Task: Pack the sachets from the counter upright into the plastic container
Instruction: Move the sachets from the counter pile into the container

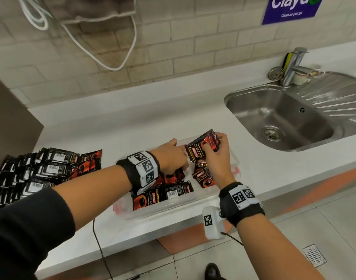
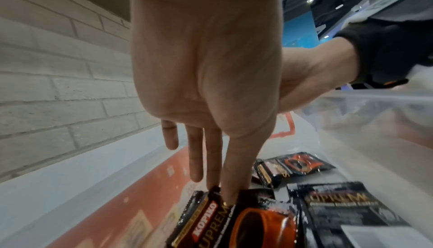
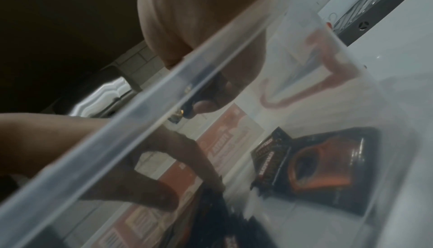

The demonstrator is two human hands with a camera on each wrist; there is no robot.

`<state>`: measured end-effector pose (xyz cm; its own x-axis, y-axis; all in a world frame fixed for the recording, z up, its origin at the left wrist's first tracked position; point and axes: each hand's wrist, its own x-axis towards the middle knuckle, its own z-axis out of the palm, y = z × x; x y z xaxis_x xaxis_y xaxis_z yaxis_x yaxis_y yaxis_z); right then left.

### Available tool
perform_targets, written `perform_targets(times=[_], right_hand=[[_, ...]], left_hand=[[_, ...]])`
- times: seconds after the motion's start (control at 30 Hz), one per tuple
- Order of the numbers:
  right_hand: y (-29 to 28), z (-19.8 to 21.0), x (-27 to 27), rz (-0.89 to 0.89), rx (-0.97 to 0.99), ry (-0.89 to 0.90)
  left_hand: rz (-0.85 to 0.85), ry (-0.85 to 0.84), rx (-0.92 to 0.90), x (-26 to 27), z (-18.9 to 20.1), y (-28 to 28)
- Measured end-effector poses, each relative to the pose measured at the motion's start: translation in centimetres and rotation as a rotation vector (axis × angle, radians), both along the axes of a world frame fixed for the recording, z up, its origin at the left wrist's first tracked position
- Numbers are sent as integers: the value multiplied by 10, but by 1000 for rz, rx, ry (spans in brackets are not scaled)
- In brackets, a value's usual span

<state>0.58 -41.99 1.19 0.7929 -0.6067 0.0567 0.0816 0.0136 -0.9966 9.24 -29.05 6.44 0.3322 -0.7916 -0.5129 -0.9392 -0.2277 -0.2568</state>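
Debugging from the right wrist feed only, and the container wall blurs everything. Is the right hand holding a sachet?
Observer: Yes. The head view shows the right hand pinching a Kopiko Supremo sachet, thumb on its front, above the plastic container.
Operator: Is the left hand gripping anything?
Observer: No. The left wrist view shows the left hand with straight fingers, one fingertip touching another sachet inside the container.
Operator: Any left to pack?
Observer: Plenty. A pile of sachets lies on the counter, left of the container.
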Motion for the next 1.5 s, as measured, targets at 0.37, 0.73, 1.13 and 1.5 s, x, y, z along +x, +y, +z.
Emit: perform_targets(times=[0.37, 0.73, 1.13, 1.5], right_hand=[[0, 0, 2, 13, 20, 16], [1, 2, -1, 1, 25, 18], [5, 7, -3, 34, 10, 24], [10, 15, -4, 205, 147, 5]], left_hand=[[-4, 29, -85, 4, -16, 12], [-28, 92, -21, 3, -17, 14], [45, 112, -74, 4, -20, 21], [402, 292, -484, 14, 50, 45]])
